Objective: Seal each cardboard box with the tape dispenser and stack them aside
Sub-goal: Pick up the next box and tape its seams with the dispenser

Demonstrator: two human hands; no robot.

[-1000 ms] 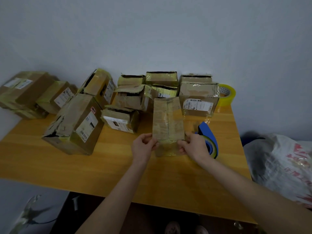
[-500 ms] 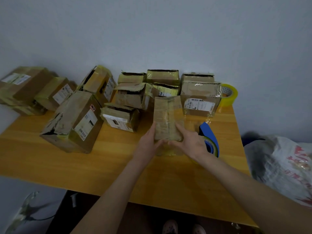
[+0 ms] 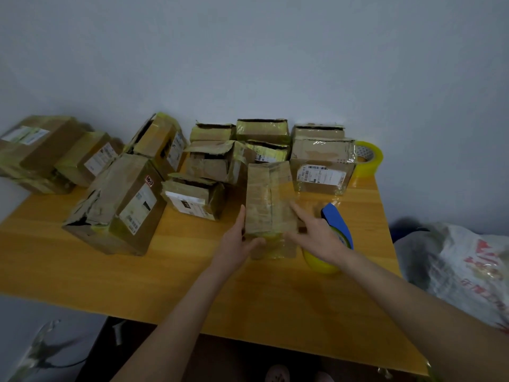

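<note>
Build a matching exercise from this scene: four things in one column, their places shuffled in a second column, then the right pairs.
Things
1. tape dispenser
2. spare tape roll
3. narrow cardboard box
4. white plastic bag

Places
A. off the table, past its right edge
B. between the left hand and the right hand
C. the table's far right corner
D. on the table, partly hidden by the right hand

Pairs: 1-D, 2-C, 3-B, 4-A
</note>
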